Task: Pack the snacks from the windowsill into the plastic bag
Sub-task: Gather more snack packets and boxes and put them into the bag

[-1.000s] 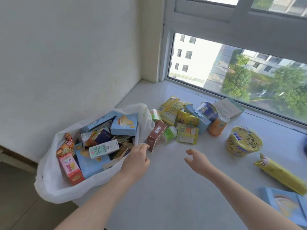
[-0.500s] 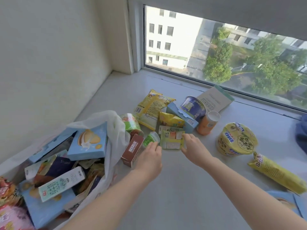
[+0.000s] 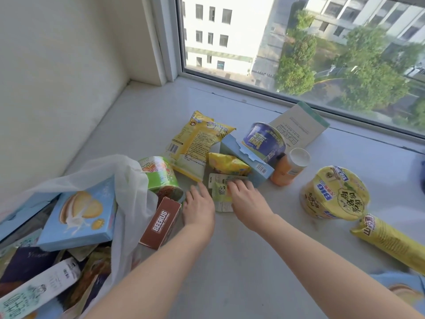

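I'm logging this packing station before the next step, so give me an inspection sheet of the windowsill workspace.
Surface: white windowsill, strewn with snacks.
Job's things: white plastic bag at left, full of boxes; pale green sachet, brown cardboard box, green snack cup on its side, yellow noodle bowl outside it.
Clutter: dark blue object at right edge, unclear.
Hands: left hand, fingers straight, beside the sachet; right hand rests on it, grip unclear.
Cables: nothing seen.
Surroundings: white wall left, window behind.

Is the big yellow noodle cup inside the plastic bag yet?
No, the yellow noodle cup sits on the windowsill, well to the right of the plastic bag.
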